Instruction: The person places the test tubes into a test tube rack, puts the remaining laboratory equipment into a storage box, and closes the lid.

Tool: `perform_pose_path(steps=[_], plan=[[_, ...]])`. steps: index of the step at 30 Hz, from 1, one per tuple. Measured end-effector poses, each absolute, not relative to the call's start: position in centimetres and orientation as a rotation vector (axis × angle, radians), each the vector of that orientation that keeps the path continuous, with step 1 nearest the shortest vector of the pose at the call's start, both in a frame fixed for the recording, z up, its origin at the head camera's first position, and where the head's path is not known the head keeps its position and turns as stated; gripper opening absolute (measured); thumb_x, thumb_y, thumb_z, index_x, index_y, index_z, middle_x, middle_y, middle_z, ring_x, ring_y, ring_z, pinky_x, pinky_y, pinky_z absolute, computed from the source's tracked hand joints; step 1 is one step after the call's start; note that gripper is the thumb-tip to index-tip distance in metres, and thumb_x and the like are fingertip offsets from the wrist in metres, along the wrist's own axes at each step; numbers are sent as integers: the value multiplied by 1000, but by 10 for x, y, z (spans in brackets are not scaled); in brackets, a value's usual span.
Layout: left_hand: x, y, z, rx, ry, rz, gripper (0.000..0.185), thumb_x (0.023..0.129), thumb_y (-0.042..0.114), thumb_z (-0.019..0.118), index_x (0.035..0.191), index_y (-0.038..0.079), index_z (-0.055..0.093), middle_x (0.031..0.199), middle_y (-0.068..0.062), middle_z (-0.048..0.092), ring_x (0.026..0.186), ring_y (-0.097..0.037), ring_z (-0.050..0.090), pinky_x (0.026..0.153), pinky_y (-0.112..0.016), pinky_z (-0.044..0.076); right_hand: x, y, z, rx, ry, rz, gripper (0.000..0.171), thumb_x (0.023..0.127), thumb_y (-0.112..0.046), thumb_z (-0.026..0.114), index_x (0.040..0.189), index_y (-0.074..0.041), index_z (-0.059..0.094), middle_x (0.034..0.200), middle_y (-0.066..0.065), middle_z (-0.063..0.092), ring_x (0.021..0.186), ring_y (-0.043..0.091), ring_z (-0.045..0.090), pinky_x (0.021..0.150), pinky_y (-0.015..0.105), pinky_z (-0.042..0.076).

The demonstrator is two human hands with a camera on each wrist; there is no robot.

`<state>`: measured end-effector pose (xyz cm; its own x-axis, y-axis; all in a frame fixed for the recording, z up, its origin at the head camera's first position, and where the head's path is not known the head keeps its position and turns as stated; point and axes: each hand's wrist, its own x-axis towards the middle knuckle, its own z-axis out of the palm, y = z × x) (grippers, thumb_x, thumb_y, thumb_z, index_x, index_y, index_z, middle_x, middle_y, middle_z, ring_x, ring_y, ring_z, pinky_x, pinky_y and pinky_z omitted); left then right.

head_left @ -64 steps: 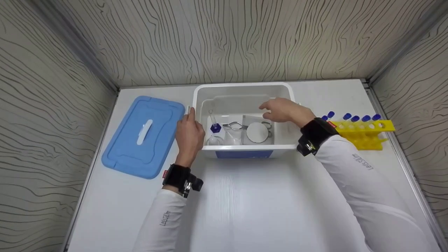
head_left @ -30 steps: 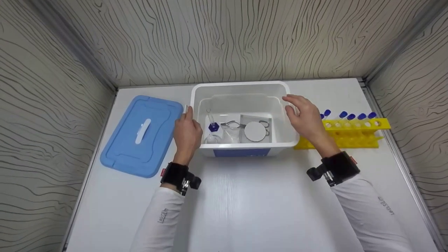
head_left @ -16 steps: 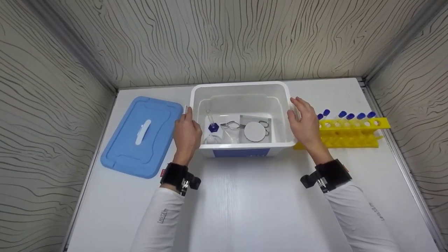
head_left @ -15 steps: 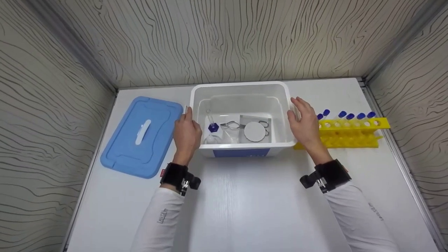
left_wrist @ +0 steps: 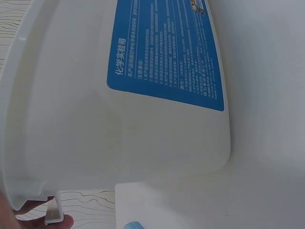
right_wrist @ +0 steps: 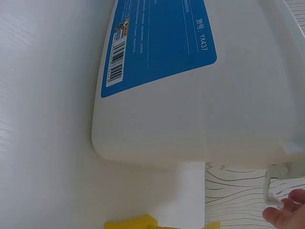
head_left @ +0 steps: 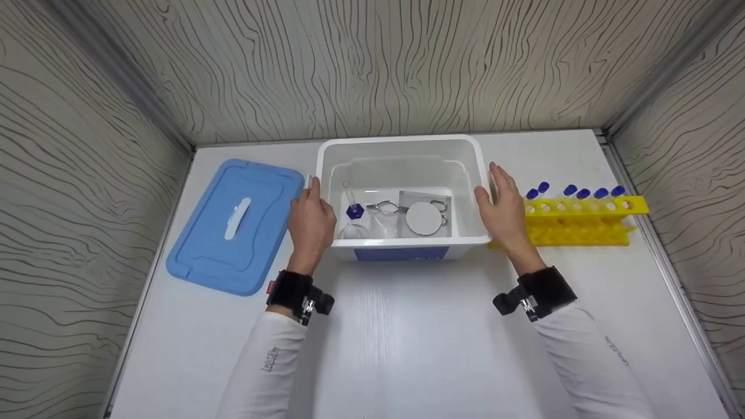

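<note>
A white plastic storage box [head_left: 401, 241] with a blue printed label stands open at the table's back. My left hand [head_left: 311, 224] grips its left side by the rim, the fingertips curled under it at a white latch [left_wrist: 54, 212] in the left wrist view. Along the right side my right hand [head_left: 503, 212] holds its fingers fairly straight, the thumb near the rim. In the right wrist view its fingertips are right at the other white latch [right_wrist: 269, 188]. Inside lie a graduated cylinder with a blue hexagonal base [head_left: 355, 211], metal tongs [head_left: 384, 206] and a white disc [head_left: 424, 218].
A blue lid [head_left: 221, 233] with a white handle lies flat left of the box. To the right stands a yellow test tube rack [head_left: 582, 221] holding several blue-capped tubes [head_left: 570, 191]. Patterned panels [head_left: 396, 70] enclose the white table [head_left: 372, 337] at the back and sides.
My right hand has come out of the box to its right side, then moved slightly closer to the right rim. My left hand keeps its place on the left rim.
</note>
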<state>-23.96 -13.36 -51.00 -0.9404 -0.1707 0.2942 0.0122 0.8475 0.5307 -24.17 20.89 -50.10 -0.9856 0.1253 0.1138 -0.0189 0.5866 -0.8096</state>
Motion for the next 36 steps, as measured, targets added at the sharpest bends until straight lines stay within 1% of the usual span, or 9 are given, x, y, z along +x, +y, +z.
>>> perform_pose_path(steps=[3, 9, 16, 22, 26, 29, 32, 34, 36], plan=[[-239, -133, -509, 127, -2694, -781, 48, 96, 6, 49, 143, 3, 51, 117, -24, 68, 101, -45, 65, 80, -54, 55, -242, 209, -501, -114, -2665, 1380, 60, 102, -26, 50, 156, -11, 29, 164, 17, 25, 153, 35, 24, 124, 52, 23], [-240, -134, -508, 129, -2706, -798, 48, 96, 6, 49, 144, 4, 51, 118, -25, 67, 102, -45, 65, 78, -55, 55, -243, 206, -502, -179, -2660, 1416, 58, 103, -25, 48, 156, -9, 29, 165, 17, 22, 154, 35, 22, 125, 50, 21], [-240, -135, -508, 130, -2700, -798, 48, 95, 6, 49, 144, 4, 51, 116, -25, 68, 99, -45, 65, 76, -55, 55, -244, 204, -506, -217, -2649, 1492, 56, 104, -25, 44, 155, -7, 30, 166, 15, 21, 153, 32, 25, 124, 46, 25], [-240, -134, -509, 135, -2689, -820, 48, 95, 6, 49, 143, 3, 52, 113, -25, 69, 96, -45, 66, 74, -55, 55, -244, 206, -510, -199, -2634, 1500, 54, 104, -21, 44, 154, -4, 32, 165, 17, 21, 152, 33, 27, 122, 46, 28], [-240, -133, -509, 134, -2684, -847, 47, 95, 5, 49, 142, 2, 52, 112, -26, 69, 99, -44, 66, 74, -53, 56, -245, 207, -511, -190, -2623, 1494, 53, 104, -19, 45, 153, -2, 34, 164, 19, 24, 151, 34, 29, 121, 46, 29], [-240, -135, -508, 134, -2690, -907, 48, 96, 6, 49, 143, 2, 51, 111, -26, 69, 97, -42, 67, 74, -51, 56, -245, 207, -512, -184, -2623, 1490, 52, 104, -19, 44, 153, -2, 34, 164, 19, 25, 151, 34, 29, 121, 46, 30], [-240, -138, -505, 158, -2689, -1040, 49, 97, 10, 49, 145, 3, 48, 122, -24, 67, 106, -39, 67, 83, -49, 56, -245, 206, -511, -180, -2634, 1487, 52, 105, -19, 44, 153, -3, 33, 164, 18, 24, 152, 33, 28, 122, 46, 29], [-239, -142, -502, 194, -2681, -1155, 50, 98, 13, 50, 147, 4, 47, 130, -23, 64, 114, -37, 65, 92, -48, 54, -245, 206, -510, -176, -2636, 1491, 52, 105, -19, 43, 153, -2, 33, 164, 18, 23, 152, 33, 27, 122, 46, 28], [-238, -146, -497, 232, -2659, -1251, 49, 98, 17, 50, 146, 6, 47, 140, -20, 58, 127, -35, 59, 104, -47, 50, -245, 206, -510, -175, -2635, 1494, 53, 105, -19, 43, 153, -2, 33, 164, 19, 23, 152, 33, 26, 122, 46, 28]])
